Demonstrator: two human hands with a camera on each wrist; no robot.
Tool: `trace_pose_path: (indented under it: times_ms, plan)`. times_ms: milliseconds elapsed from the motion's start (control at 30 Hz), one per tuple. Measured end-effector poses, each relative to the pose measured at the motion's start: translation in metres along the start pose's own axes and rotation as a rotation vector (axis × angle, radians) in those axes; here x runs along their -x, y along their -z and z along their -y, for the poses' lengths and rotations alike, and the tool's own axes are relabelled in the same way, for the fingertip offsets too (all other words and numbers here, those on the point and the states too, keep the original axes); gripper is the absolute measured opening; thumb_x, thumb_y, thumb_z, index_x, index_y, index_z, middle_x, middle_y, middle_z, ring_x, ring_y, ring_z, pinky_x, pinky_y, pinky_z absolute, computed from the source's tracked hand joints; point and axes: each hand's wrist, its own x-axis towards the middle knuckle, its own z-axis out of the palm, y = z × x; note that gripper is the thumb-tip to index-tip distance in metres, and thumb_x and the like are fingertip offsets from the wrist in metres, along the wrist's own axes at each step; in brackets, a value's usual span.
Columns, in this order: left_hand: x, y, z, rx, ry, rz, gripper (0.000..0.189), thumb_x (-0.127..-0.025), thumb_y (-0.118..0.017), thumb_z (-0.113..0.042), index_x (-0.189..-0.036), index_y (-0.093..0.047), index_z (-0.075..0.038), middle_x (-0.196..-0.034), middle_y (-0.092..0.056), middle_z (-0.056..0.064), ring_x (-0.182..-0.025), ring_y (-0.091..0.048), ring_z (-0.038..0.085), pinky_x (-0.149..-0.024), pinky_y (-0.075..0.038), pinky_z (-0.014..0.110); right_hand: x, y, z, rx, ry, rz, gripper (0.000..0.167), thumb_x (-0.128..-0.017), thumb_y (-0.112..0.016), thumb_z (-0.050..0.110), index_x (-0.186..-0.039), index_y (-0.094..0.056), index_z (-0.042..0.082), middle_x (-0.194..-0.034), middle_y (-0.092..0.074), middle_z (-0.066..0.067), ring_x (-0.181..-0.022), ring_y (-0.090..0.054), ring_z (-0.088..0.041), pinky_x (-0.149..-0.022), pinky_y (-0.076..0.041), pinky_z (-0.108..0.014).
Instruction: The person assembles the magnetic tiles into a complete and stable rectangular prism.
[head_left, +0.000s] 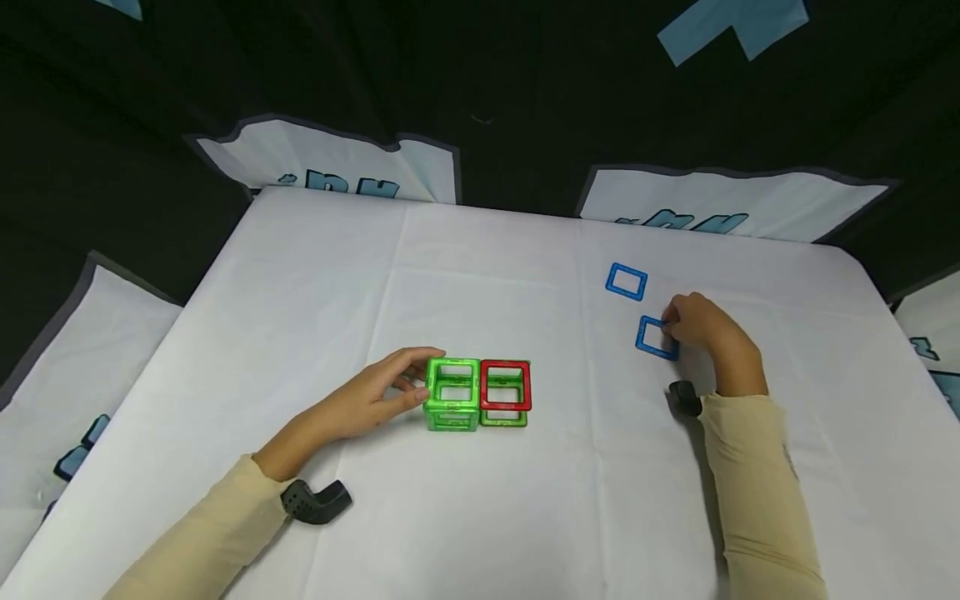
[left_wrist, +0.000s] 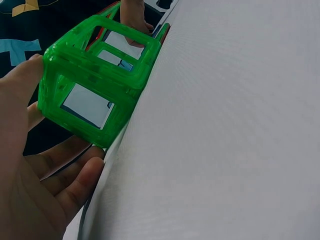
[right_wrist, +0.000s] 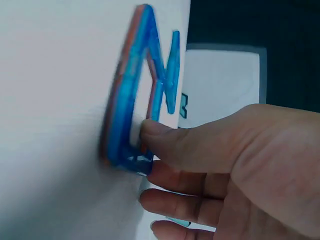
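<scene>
My left hand [head_left: 367, 403] holds the left side of a green magnetic-tile cube [head_left: 453, 406], with the thumb near its front and a finger along its back corner. Joined to the cube's right side are more green tiles and a red square tile [head_left: 506, 364], which lies on top. In the left wrist view the cube [left_wrist: 80, 62] shows its open frames. Off to the right, my right hand [head_left: 707, 327] pinches a corner of a blue square tile [head_left: 656, 353]. The right wrist view shows that tile [right_wrist: 120, 115] tilted, thumb on its frame.
A second blue square tile [head_left: 630, 269] lies a little beyond the held one. White cloth [head_left: 480, 517] covers the table. Dark curtain [head_left: 480, 92] hangs along the far edge. Black wrist devices [head_left: 317, 503] sit at both sleeves.
</scene>
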Motion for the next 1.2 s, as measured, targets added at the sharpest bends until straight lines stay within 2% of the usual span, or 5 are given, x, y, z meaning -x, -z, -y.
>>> trace_pose_path:
  times_ms: [200,367,600,767,1200]
  plan:
    - [-0.002,-0.001,-0.001,-0.003,-0.005,-0.003,0.047,-0.094,-0.052,-0.023,-0.137,-0.035,-0.02,-0.123,-0.052,-0.001,-0.108,-0.052,0.014,-0.088,-0.048,0.029,0.008,-0.009,0.011,0.031,-0.022,-0.039,0.024,-0.09,-0.049,0.003,-0.109,-0.052,-0.01,-0.104,-0.048,-0.025,-0.095,-0.047,-0.035,-0.09,-0.043,-0.052]
    - [-0.002,-0.001,0.002,-0.001,-0.02,-0.007,0.047,-0.094,-0.052,-0.024,-0.137,-0.035,-0.021,-0.122,-0.052,-0.003,-0.107,-0.052,0.011,-0.088,-0.048,0.027,0.013,-0.009,0.026,0.017,0.02,-0.029,0.024,-0.091,-0.048,0.004,-0.11,-0.052,-0.009,-0.105,-0.051,-0.024,-0.094,-0.049,-0.033,-0.087,-0.045,-0.05]
    - [-0.002,0.001,0.001,0.001,-0.012,0.005,0.046,-0.094,-0.052,-0.023,-0.137,-0.035,-0.021,-0.122,-0.053,-0.002,-0.107,-0.052,0.012,-0.089,-0.047,0.028,0.031,-0.003,0.051,-0.042,0.215,-0.048,0.016,-0.091,-0.053,0.006,-0.104,-0.055,-0.003,-0.091,-0.059,-0.015,-0.081,-0.051,-0.025,-0.07,-0.047,-0.037]
    - [0.0,0.001,0.0,0.001,-0.005,0.001,0.046,-0.094,-0.052,-0.022,-0.137,-0.035,-0.02,-0.121,-0.053,-0.001,-0.106,-0.052,0.012,-0.088,-0.047,0.029,0.047,0.004,0.071,-0.032,0.326,-0.104,0.021,-0.089,-0.054,0.002,-0.107,-0.062,-0.003,-0.093,-0.063,-0.014,-0.083,-0.056,-0.024,-0.074,-0.05,-0.039]
    - [0.0,0.002,-0.001,0.015,0.001,0.003,0.046,-0.094,-0.052,-0.022,-0.137,-0.035,-0.02,-0.122,-0.053,-0.001,-0.107,-0.052,0.012,-0.089,-0.047,0.029,0.089,0.008,0.102,-0.008,0.48,-0.19,0.012,-0.084,-0.062,0.004,-0.095,-0.067,0.003,-0.092,-0.062,-0.007,-0.084,-0.058,-0.02,-0.074,-0.052,-0.036]
